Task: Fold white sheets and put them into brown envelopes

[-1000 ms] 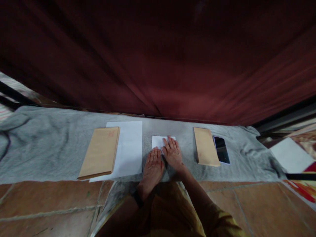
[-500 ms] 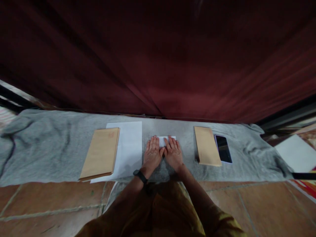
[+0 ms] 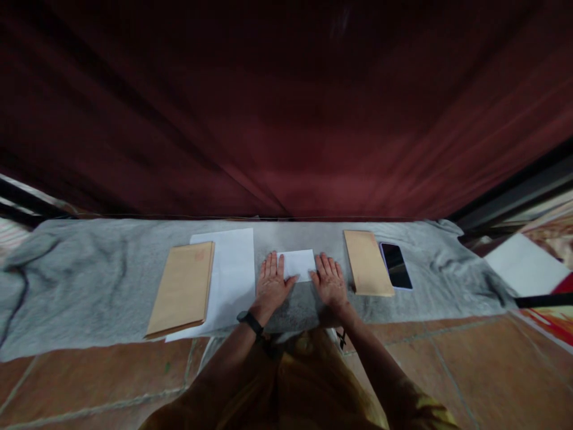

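A small folded white paper point(image 3: 297, 264) lies on the grey cloth point(image 3: 98, 280) in front of me. My left hand point(image 3: 271, 283) rests flat at its left edge, fingers stretched out, a black watch on the wrist. At the paper's right edge my right hand point(image 3: 330, 282) also lies flat with fingers apart. Both hands touch the paper and hold nothing.
A brown envelope point(image 3: 182, 289) lies on white sheets point(image 3: 233, 269) to the left. Another brown envelope point(image 3: 367, 262) and a dark phone point(image 3: 394, 266) lie to the right. A dark red curtain point(image 3: 286, 107) hangs behind; tiled floor point(image 3: 447, 370) runs below.
My hands were side by side on top of the paper; they have slid apart to its left and right edges, uncovering its middle.
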`<state>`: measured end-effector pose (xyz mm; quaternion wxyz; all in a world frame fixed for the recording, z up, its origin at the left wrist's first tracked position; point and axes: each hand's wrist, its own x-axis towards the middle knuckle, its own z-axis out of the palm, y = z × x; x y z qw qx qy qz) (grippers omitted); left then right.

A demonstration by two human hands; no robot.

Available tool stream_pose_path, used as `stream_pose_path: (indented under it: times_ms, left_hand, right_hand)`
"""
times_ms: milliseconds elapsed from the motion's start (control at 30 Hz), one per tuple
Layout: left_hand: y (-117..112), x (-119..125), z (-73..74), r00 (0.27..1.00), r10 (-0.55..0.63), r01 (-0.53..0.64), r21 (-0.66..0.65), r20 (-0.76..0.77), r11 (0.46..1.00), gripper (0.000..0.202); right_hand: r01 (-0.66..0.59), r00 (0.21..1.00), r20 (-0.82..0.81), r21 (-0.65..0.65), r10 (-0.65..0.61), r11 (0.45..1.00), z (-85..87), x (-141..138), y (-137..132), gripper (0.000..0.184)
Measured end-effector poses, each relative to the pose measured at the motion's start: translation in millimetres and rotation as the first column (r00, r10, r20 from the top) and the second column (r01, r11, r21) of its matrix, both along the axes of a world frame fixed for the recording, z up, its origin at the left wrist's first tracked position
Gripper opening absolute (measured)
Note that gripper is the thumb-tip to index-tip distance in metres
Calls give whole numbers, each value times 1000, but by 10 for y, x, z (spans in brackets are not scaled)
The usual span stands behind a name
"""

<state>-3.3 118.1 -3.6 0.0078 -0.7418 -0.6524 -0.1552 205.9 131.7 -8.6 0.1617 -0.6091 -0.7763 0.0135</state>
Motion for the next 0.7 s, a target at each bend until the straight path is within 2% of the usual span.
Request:
stream_pose_path:
  times_ms: [200, 267, 367, 433, 567, 700]
  left_hand:
    - [38, -2, 182, 989, -64, 55, -72, -131, 996, 87]
    - [57, 55, 252, 978, -119, 99, -123, -173, 987, 78]
    - [43, 191, 308, 945, -246, 205, -197, -216, 959, 52]
    - [7, 300, 318, 928, -295, 249, -209, -227, 946, 50]
    - [-44, 523, 329, 935, -264, 223, -183, -236, 957, 57]
    - [-17, 661, 392, 965, -161, 121, -195, -206, 973, 55]
  right_hand:
    - [33, 997, -70, 27, -31, 999, -49, 35, -39, 52]
    - [31, 995, -101, 30, -28, 999, -60, 33, -56, 49]
    - [10, 987, -162, 39, -3, 999, -67, 37, -93, 47]
    - [-10, 973, -229, 46, 21, 999, -63, 42, -119, 46]
    - [-23, 928, -372, 34, 34, 999, -36, 44, -161, 47]
    - [2, 877, -480, -1, -2, 1000, -15, 35, -205, 50]
